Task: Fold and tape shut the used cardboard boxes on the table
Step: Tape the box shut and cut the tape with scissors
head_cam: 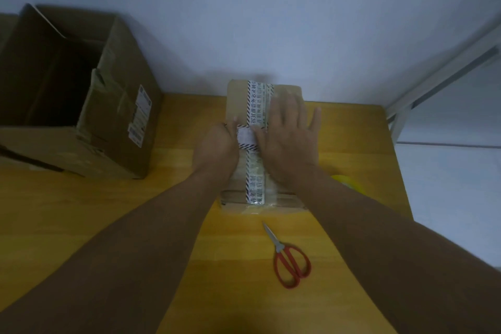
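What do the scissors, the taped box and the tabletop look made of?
The scissors: bare grey metal blades, likely steel; glossy red handle loops, probably plastic or plastic-coated. The taped box: matte brown cardboard, with layered edges showing at its near end; printed tape with a slight sheen runs down the top. The tabletop: smooth, yellowish wood-grain surface; solid wood or laminate, cannot tell.

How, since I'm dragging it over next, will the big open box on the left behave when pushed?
The box shows nothing inside its dark opening, so it is probably light and should slide on the smooth table. With its top open and walls creased, a wall would likely flex if pushed high; pushing low seems safer.
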